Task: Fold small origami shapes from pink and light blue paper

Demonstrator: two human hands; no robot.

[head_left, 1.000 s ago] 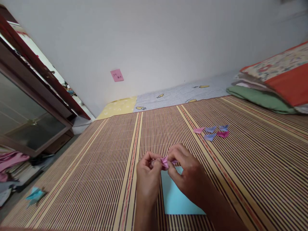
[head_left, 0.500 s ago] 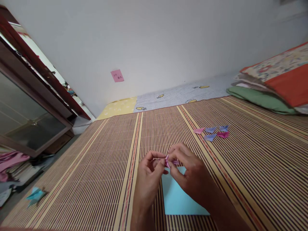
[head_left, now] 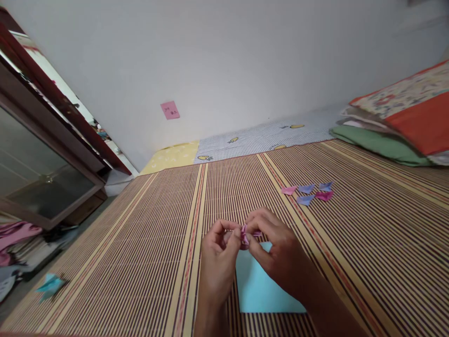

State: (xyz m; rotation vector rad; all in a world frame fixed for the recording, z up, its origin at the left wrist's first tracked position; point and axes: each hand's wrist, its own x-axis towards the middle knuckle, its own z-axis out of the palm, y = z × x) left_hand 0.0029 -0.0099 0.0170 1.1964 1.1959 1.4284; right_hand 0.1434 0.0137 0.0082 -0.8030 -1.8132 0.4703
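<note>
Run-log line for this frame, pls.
left hand: pinching pink folded paper | right hand: pinching same paper | near hands: light-blue sheet on striped mat | beyond, right: five small folded papers

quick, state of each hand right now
Left hand: closed, pinching the pink folded paper.
Right hand: closed, pinching the same paper.

Ahead of you, the pink note on the wall bears dark handwritten marks (too small to read).

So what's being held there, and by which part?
A small pink folded paper, pinched on its left side by the left hand and farther right by the right hand; the exact folds are hidden.
</note>
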